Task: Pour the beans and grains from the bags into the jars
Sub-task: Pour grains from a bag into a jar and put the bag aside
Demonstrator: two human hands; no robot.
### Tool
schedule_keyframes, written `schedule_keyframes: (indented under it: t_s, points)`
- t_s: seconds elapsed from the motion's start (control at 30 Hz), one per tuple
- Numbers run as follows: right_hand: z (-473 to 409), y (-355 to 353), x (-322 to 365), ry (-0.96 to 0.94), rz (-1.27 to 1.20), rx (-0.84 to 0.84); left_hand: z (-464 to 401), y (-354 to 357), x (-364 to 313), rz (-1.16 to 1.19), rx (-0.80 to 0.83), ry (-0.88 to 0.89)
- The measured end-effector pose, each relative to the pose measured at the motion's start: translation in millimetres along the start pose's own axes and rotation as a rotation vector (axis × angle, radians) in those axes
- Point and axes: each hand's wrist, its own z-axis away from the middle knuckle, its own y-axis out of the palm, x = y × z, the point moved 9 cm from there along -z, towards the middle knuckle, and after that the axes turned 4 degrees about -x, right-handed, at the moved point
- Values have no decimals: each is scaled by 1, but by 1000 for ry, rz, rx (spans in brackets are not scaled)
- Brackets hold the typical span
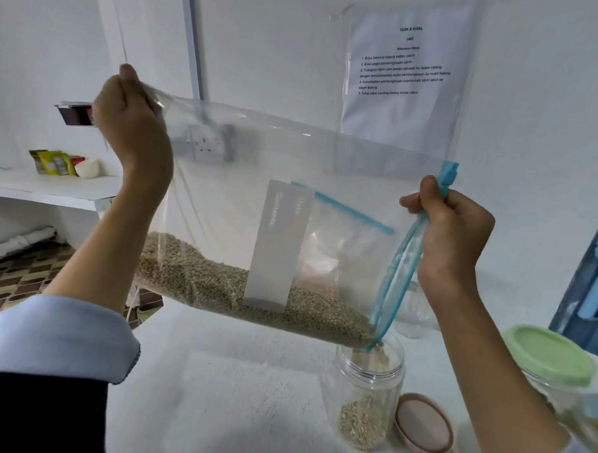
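A large clear zip bag (245,163) with a blue zipper strip hangs tilted over the table. Greenish-brown grains (204,284) lie along its lower edge and slope toward the open corner. My left hand (131,125) pinches the bag's upper left corner, held high. My right hand (453,231) grips the blue zipper edge at the right. The bag's low corner sits in the mouth of an open clear jar (370,391), and grains fall into it; a shallow layer covers the jar's bottom. A second bag (344,241) with pale contents shows through the first.
A pink lid (424,427) lies beside the open jar. A jar with a green lid (550,353) stands at the right. Another clear jar (416,308) stands behind. An instruction sheet (404,77) hangs on the wall. A white shelf (55,187) with packets is at the left.
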Motion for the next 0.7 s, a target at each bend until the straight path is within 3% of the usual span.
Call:
schedule_keyframes:
  t_s: [0.7]
  points:
    - [1,11,-3,-15,85,44,-4,-8,11,-21,-13,-27]
